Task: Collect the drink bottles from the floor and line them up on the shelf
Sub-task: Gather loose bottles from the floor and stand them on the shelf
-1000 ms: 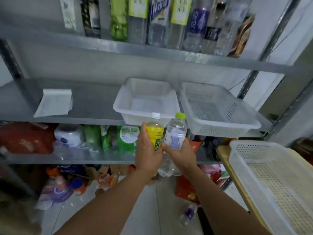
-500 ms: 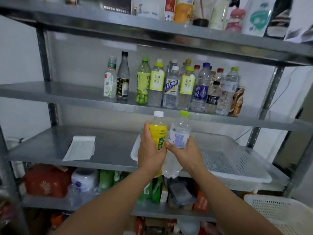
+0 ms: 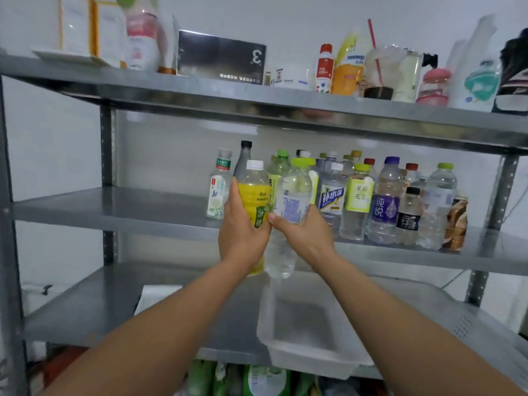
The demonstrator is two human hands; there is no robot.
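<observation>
Drink bottles, two of them, are held up in front of the middle shelf (image 3: 114, 207) in the head view. The left hand (image 3: 243, 238) is wrapped round a yellow bottle (image 3: 254, 192) with a white cap; the right hand (image 3: 303, 232) grips a clear bottle (image 3: 294, 195) with a green cap. Both stand upright and touch side by side, and their bases hang lower than the shelf's front edge. A row of bottles (image 3: 383, 201) is already packed close on that shelf, behind the hands and off to the right; a small pale bottle (image 3: 218, 192) marks its left end, with bare shelf beyond it.

The likely trouble is at the edge: unless both bottles are raised further, their bases may catch the lip and twist in the grip. The packed row looks light and easy to tip, so a knuckle or a bottle pushed in too far could topple several at once. Letting go of two together may also leave one wobbling; a fallen bottle would probably drop toward the white tub (image 3: 308, 358) on the lower shelf (image 3: 85, 310).
</observation>
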